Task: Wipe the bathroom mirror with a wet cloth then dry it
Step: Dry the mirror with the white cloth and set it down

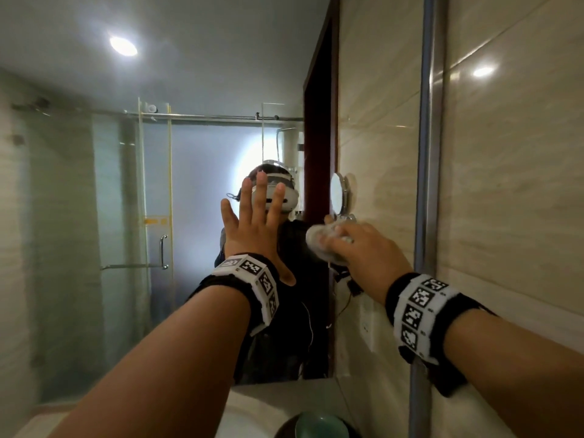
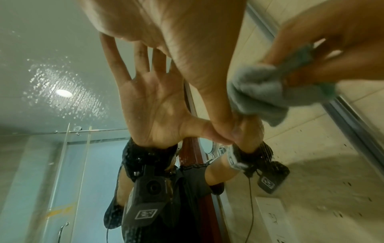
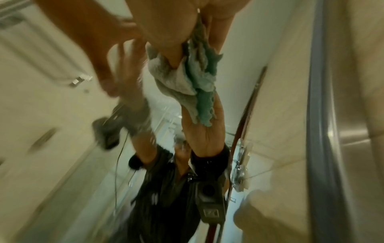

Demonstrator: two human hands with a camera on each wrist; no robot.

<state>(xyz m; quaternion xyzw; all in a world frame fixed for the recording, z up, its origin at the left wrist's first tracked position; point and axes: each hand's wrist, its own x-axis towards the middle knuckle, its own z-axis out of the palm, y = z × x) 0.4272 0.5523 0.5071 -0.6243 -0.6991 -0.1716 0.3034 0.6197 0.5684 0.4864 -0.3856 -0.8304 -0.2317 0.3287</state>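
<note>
The bathroom mirror [image 1: 110, 184] fills the wall ahead, bounded on the right by a metal strip [image 1: 426, 153]. My left hand [image 1: 257, 222] lies flat on the glass with its fingers spread and straight; the left wrist view shows its palm [image 2: 166, 24] meeting its own reflection. My right hand [image 1: 360, 245] grips a crumpled grey and teal cloth [image 1: 317, 245] and presses it on the glass just right of the left hand. The cloth [image 2: 259, 92] bulges out under the right hand's fingers [image 2: 332, 49]. In the right wrist view, the cloth [image 3: 187, 78] is bunched in the palm and that picture is blurred.
Water droplets [image 2: 62, 90] speckle the glass left of my left hand. A tiled wall [image 1: 521, 184] stands right of the metal strip. Below are a white basin [image 1: 252, 415] and a green bowl [image 1: 319, 425]. The glass reflects a shower door and a small round mirror [image 1: 339, 194].
</note>
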